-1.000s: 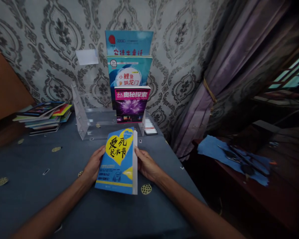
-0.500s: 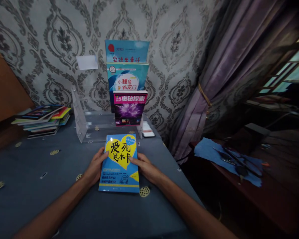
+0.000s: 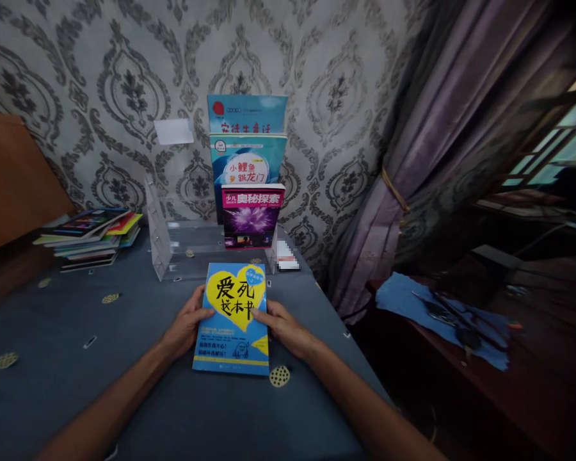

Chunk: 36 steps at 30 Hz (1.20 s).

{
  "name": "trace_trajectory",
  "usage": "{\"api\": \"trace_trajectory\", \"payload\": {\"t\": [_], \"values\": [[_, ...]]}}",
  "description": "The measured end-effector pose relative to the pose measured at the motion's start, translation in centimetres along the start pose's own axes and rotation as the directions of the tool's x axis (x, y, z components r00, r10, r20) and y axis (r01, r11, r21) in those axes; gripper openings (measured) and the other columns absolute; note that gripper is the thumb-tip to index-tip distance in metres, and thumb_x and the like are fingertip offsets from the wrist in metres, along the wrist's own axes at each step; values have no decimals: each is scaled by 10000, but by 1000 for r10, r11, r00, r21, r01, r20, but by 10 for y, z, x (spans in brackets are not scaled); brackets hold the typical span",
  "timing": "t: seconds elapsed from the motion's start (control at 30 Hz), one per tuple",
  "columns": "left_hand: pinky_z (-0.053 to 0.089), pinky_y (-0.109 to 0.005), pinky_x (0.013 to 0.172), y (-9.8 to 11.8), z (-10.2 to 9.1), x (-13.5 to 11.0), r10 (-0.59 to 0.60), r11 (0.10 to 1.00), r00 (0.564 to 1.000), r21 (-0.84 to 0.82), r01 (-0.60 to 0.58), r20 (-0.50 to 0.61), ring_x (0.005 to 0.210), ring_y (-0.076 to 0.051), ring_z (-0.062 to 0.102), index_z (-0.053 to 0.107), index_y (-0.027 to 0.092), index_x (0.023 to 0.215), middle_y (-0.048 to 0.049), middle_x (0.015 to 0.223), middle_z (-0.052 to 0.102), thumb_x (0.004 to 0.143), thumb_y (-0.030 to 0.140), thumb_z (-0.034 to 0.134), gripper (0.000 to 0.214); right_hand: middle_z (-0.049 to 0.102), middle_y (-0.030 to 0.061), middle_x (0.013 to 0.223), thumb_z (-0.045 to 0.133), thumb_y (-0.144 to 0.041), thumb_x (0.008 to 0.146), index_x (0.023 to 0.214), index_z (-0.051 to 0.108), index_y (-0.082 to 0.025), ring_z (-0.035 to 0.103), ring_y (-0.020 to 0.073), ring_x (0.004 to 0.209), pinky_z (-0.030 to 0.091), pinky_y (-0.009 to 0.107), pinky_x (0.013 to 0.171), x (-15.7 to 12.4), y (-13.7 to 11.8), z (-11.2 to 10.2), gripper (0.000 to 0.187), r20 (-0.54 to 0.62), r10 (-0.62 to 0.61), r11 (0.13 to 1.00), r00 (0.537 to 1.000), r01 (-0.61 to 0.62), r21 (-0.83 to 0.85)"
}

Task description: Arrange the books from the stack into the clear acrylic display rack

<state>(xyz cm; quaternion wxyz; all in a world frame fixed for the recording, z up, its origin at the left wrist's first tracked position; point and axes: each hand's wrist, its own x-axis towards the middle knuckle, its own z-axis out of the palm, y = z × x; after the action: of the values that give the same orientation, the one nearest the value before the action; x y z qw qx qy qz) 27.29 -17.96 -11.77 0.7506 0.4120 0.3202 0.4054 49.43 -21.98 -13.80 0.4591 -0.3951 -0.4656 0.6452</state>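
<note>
A blue book (image 3: 221,342) with a yellow heart on its cover is held face up between both hands. My left hand (image 3: 190,323) grips its left edge, thumb on the cover and the other fingers partly hidden behind it. On the right edge, my right hand (image 3: 284,325) is closed the same way, its thumb near the heart. Just beyond the book stands a clear acrylic rack (image 3: 159,240). At its right end, a pink and purple book (image 3: 250,221) leans in front of two taller blue books, the middle one (image 3: 248,153) and the rear one (image 3: 249,109).
A stack of thin books (image 3: 96,234) lies on the dark cloth-covered table (image 3: 48,384) at the left. Behind the rack is a patterned wall. To the right hang a tied purple curtain (image 3: 388,186) and, lower, a blue cloth (image 3: 398,298) with tools on a reddish surface.
The view has tilted up slightly, so everything sits a bit lower and further right. The left thumb reaches slightly further onto the cover; both hands still hold the book.
</note>
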Motion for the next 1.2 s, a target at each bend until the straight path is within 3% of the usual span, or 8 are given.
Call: {"api": "trace_trajectory", "payload": {"t": [0.07, 0.13, 0.23, 0.4, 0.57, 0.7, 1.07, 1.2], "values": [[623, -386, 778, 3, 3, 0, 35, 999, 999, 20, -35, 1, 975, -299, 717, 434, 237, 1248, -89, 1178, 692, 633, 196, 822, 728, 688, 5, 717, 792, -591, 699, 963, 683, -159, 517, 95, 505, 385, 214, 461, 2, -3, -3, 518, -9, -19, 998, 1000, 19, -61], [620, -380, 768, 10, 8, -1, 85, 995, 996, 54, -86, 11, 949, -289, 722, 418, 251, 1278, -81, 1162, 699, 653, 220, 816, 742, 704, 19, 775, 778, -582, 719, 984, 675, -169, 545, 107, 542, 406, 221, 479, 2, -15, -3, 501, -16, -76, 992, 997, 73, -107], [609, -375, 787, 25, 17, 0, 213, 970, 975, 111, -218, 56, 952, -280, 718, 423, 254, 1295, -77, 1157, 704, 690, 264, 801, 713, 730, 70, 1003, 743, -548, 771, 1076, 657, -195, 665, 200, 794, 550, 341, 722, -1, -44, 1, 474, 30, -219, 957, 975, 220, -188], [550, -387, 931, 32, 10, 9, 435, 864, 895, 236, -445, 95, 1095, -294, 658, 566, 206, 1212, -76, 1185, 697, 693, 306, 777, 569, 700, 93, 1160, 603, -481, 898, 1204, 615, -202, 656, 264, 992, 523, 452, 915, -6, -72, 7, 414, 117, -399, 756, 910, 398, -519], [498, -431, 1012, 14, -10, 13, 385, 823, 917, 412, -391, 103, 1102, -301, 647, 622, 170, 1118, -101, 1142, 711, 710, 353, 742, 463, 697, 103, 1169, 517, -365, 946, 1289, 554, -200, 655, 267, 964, 513, 416, 859, -8, -51, 5, 382, 68, -455, 569, 888, 349, -744], [457, -443, 1055, 14, -14, 10, 397, 716, 906, 569, -405, 145, 1155, -300, 607, 588, 164, 1183, -116, 1208, 673, 752, 358, 691, 484, 713, 97, 1086, 516, -346, 952, 1295, 538, -190, 654, 249, 883, 510, 372, 791, -11, -47, 4, 378, 61, -418, 528, 906, 297, -795], [496, -482, 954, 39, -14, 13, 380, 345, 898, 866, -363, 225, 1050, -315, 625, 546, 165, 1154, -115, 1145, 668, 757, 364, 579, 445, 691, 110, 1190, 523, -236, 930, 1277, 552, -190, 657, 282, 1064, 525, 420, 887, 4, -59, -5, 351, 167, -411, 496, 896, 374, -784], [495, -486, 940, 41, -11, 13, 410, 326, 889, 878, -352, 204, 1042, -327, 624, 542, 173, 1167, -102, 1129, 676, 754, 332, 590, 445, 710, 115, 1141, 542, -219, 915, 1252, 563, -180, 672, 288, 1014, 529, 422, 854, 9, -56, -6, 339, 143, -416, 488, 898, 353, -799]]}}
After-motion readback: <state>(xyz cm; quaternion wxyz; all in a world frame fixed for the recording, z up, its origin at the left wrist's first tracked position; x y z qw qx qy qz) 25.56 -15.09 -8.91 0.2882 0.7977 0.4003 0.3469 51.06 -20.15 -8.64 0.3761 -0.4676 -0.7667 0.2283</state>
